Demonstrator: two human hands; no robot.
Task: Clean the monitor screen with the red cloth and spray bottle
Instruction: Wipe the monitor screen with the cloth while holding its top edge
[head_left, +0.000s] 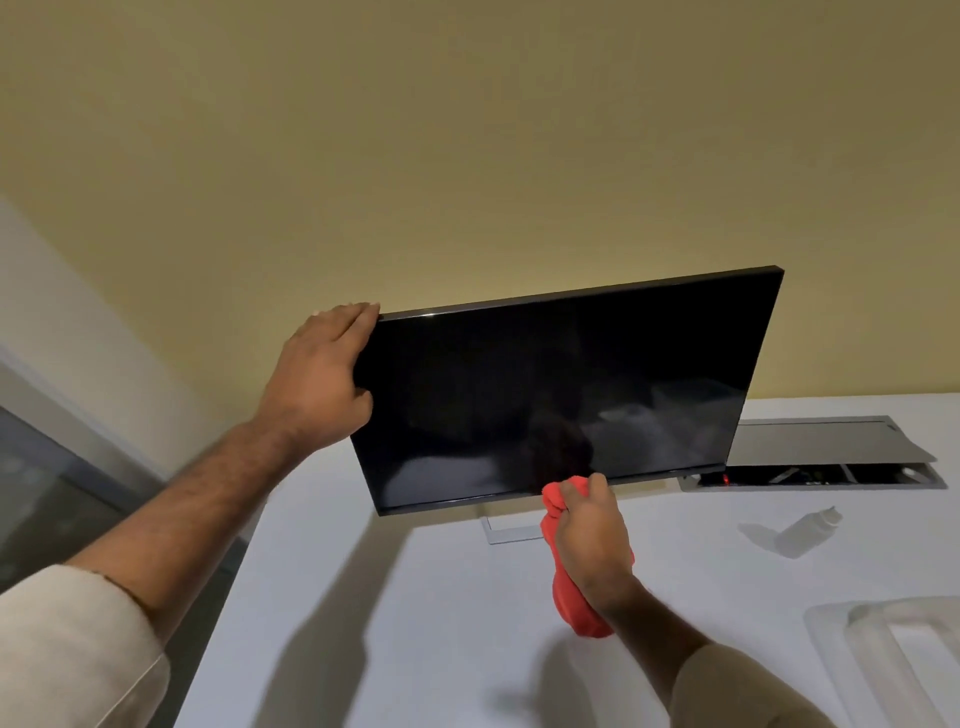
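While the left hand (319, 376) clamps the upper left corner of the monitor (561, 389), fingers wrapped over the top edge and thumb on the front, the right hand (589, 540) works low on the glass. Its fingers are curled tight round the bunched red cloth (563, 597), pressing the top of the wad against the bottom edge of the dark screen, near the middle. Cloth trails down below the wrist. Over on the white desk (441, 623), well to the right of the monitor, the spray bottle (808, 532) lies on its side, untouched. Behind it, an open cable tray (810, 475) sits in the desktop.
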